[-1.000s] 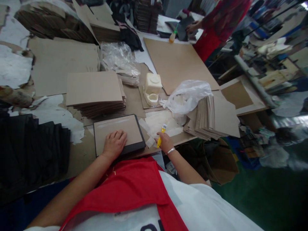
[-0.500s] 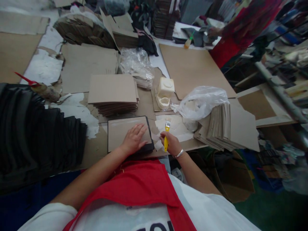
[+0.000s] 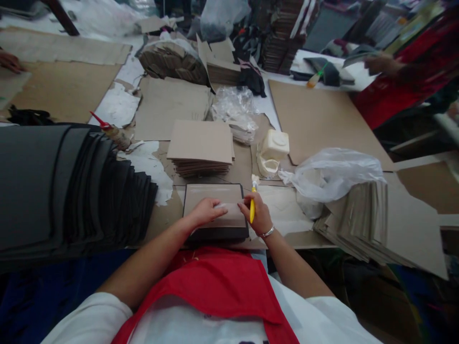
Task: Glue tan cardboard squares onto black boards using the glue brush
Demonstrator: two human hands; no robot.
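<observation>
My right hand (image 3: 260,215) is closed round a yellow-handled paintbrush (image 3: 252,206), its bristles pointing away from me. Between both hands runs a thin pale strip (image 3: 233,205), its material unclear, with an end at the right fingertips. My left hand (image 3: 207,211) pinches its other end, low over a grey-brown cardboard panel (image 3: 201,192). That panel lies on a black sheet or stack (image 3: 215,234) that shows as a border around it. Just beyond stands a stack of cardboard pieces (image 3: 201,141). To the right of the brush is a cut-open cream plastic container (image 3: 274,145).
Black sheets (image 3: 107,191) are piled at the left, beside a red-tipped bottle (image 3: 111,131). A clear plastic bag (image 3: 330,174) and leaning cardboard pieces (image 3: 401,215) are at the right. Another person's hand (image 3: 385,64) is at far right, another hand (image 3: 10,61) at far left.
My left hand has gone from lying flat on the cardboard panel to pinching the pale strip. My right hand has brought brush and strip over the panel's right edge. The view has swung left.
</observation>
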